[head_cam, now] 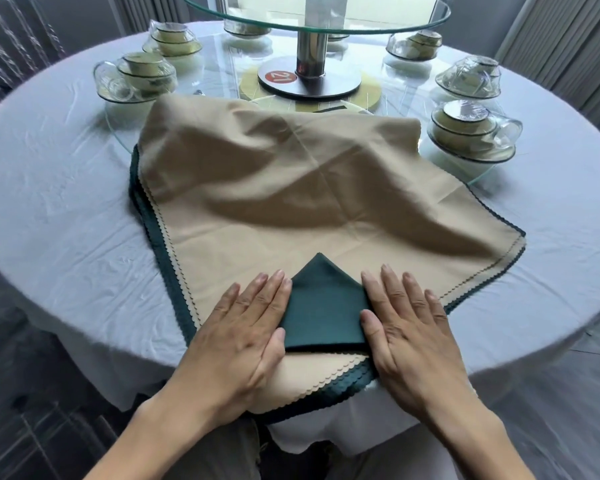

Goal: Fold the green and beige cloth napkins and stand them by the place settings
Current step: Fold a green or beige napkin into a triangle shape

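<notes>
Pressing flat on the cloth, both hands lie near the front edge of the round desk (66,188) in the head view. The left hand (246,327) has its fingers (271,285) straight and close together, palm down on the beige napkin (291,188), with its thumb at the left edge of the folded green corner (323,313). The right hand (409,327) mirrors it, fingers straight and slightly spread, its thumb touching the right edge of that green triangle. Neither hand grips anything; both simply rest on the fabric.

The beige napkin is opened out as the top sheet of a stack of napkins (146,216), whose scalloped green and beige edges show along the left, the right and the near side. Its far part is rumpled and lies over the rim of a glass plate (118,133). The green corner is turned up over the beige, its tip pointing away from the person.

Further back, place settings (137,77) of wrapped cups and bowls ring the desk, and a raised glass turntable (326,19) stands on a metal post (311,46) in the middle. A white tablecloth (551,237) covers the desk.
</notes>
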`<control>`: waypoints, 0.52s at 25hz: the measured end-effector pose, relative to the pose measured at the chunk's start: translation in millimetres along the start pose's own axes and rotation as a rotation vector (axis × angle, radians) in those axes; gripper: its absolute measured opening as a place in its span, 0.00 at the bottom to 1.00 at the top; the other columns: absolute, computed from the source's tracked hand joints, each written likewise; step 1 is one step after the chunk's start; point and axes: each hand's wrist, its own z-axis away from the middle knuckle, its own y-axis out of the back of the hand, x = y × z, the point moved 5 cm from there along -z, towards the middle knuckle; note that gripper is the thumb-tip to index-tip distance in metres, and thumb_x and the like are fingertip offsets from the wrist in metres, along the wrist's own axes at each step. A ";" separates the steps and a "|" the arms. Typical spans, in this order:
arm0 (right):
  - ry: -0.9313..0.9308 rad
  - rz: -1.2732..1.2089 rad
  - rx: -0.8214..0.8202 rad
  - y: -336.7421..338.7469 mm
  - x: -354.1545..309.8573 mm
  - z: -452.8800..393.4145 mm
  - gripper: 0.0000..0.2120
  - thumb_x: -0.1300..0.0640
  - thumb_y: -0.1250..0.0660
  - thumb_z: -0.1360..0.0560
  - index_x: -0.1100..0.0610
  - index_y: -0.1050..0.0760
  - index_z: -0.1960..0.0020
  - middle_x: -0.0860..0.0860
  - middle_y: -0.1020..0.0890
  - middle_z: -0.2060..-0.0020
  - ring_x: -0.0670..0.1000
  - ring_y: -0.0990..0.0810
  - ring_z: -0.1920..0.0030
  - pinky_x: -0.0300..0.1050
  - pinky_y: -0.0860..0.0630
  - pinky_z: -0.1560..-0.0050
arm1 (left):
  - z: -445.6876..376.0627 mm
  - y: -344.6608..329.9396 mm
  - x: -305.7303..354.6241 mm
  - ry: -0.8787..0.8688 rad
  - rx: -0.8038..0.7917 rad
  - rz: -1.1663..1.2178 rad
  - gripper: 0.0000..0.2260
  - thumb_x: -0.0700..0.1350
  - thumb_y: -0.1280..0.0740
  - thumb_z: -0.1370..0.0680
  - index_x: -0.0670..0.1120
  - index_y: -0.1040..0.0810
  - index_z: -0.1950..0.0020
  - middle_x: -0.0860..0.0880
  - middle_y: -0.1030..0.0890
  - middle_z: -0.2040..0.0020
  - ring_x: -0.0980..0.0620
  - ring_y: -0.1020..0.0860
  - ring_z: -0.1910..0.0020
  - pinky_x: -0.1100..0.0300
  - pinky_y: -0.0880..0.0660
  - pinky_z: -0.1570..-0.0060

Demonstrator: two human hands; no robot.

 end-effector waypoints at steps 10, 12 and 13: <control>-0.056 -0.056 -0.017 1.3 11.2 6.8 0.34 0.35 0.73 0.29 0.37 0.62 0.23 0.40 0.60 0.22 0.43 0.65 0.24 0.44 0.68 0.26 | -35.0 34.6 8.3 0.165 -0.104 0.118 0.18 0.50 0.39 0.22 0.51 0.29 0.31 0.53 0.24 0.43 0.50 0.26 0.45 0.53 0.30 0.44; -0.071 -0.106 0.086 9.3 8.9 10.1 0.33 0.36 0.60 0.25 0.43 0.47 0.22 0.48 0.46 0.21 0.52 0.51 0.22 0.53 0.56 0.24 | -45.4 37.2 -3.3 0.268 -0.331 0.477 0.12 0.47 0.32 0.25 0.53 0.25 0.42 0.54 0.22 0.54 0.55 0.24 0.56 0.58 0.28 0.53; -0.054 -0.126 0.216 19.2 3.2 15.9 0.29 0.40 0.50 0.24 0.49 0.36 0.26 0.53 0.35 0.26 0.57 0.40 0.26 0.56 0.45 0.27 | -47.2 40.7 -4.4 0.292 -0.378 0.637 0.10 0.46 0.30 0.28 0.52 0.24 0.48 0.54 0.22 0.59 0.55 0.25 0.62 0.59 0.28 0.60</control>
